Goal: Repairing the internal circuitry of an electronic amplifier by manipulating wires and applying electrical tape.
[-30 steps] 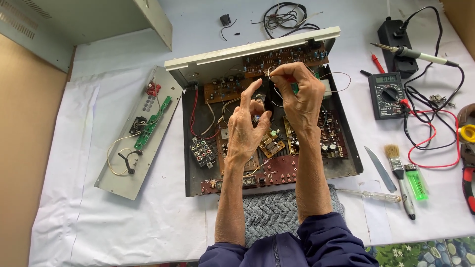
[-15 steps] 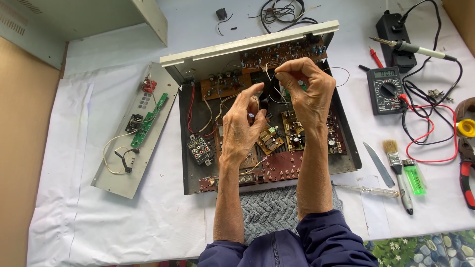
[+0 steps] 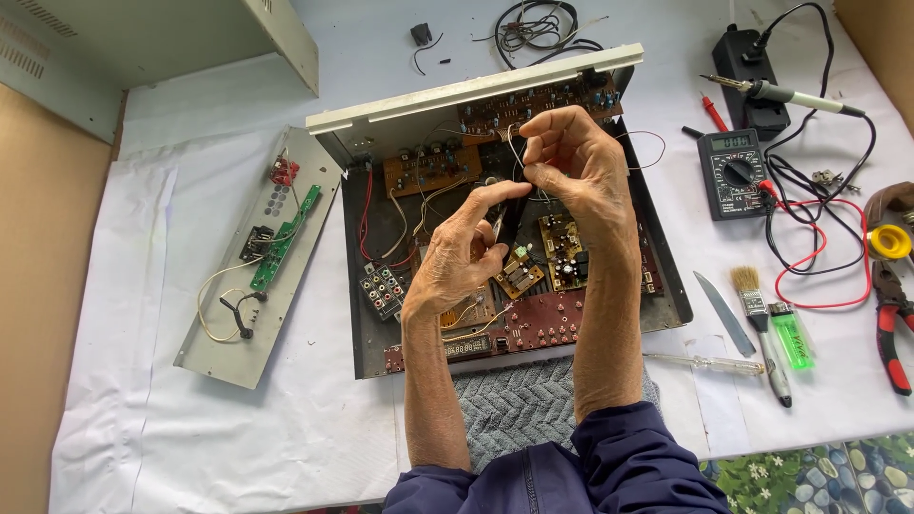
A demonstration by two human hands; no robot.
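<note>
Head view, one opened amplifier chassis (image 3: pixel 666 286), right hand (image 3: pixel 581 171) pinching one thin wire (image 3: pixel 514 152), left hand (image 3: pixel 457 262) grip loosely curled, holding nothing.

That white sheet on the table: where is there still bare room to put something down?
The sheet is bare left of and below the grey panel, and between the chassis and the knife. The right side is crowded: meter, soldering iron, leads, brush, lighter, pliers.

A bright green lighter (image 3: pixel 792 343), red-handled pliers (image 3: pixel 893 343), a grey herringbone towel (image 3: pixel 519 405), a green circuit strip (image 3: pixel 283 240) on a pale grey panel (image 3: pixel 214 352), and brown boards (image 3: pixel 433 169) inside a dark chassis (image 3: pixel 367 333).
</note>
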